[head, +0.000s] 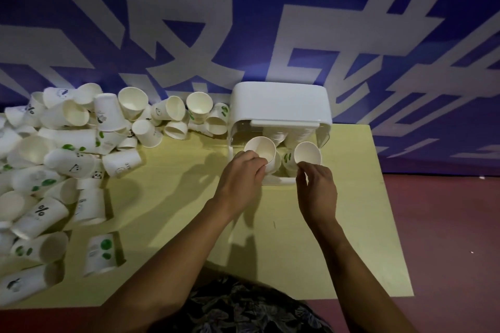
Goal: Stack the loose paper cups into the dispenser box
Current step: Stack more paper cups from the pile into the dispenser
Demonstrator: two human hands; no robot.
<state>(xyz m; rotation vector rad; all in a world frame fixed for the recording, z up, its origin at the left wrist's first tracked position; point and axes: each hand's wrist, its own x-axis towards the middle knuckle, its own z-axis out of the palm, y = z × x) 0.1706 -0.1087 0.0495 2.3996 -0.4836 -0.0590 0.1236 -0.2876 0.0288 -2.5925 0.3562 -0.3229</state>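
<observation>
A white dispenser box [281, 103] with a rounded lid stands at the back of the yellow table [189, 211], its clear front showing stacked cups inside. My left hand [242, 173] grips a white paper cup [260, 149] at the box's lower opening, mouth facing me. My right hand [316, 189] pinches the rim of a second white cup [307, 153] beside it. A cup with green marks [287, 157] sits between them in the opening. A big heap of loose paper cups [67, 149] covers the table's left side.
A blue wall banner with large white characters [270, 21] rises right behind the table. The table's right edge [389, 211] drops to a reddish floor [446, 238]. Loose cups [101, 253] lie near the front left edge. Patterned clothing [243, 308] shows at the bottom.
</observation>
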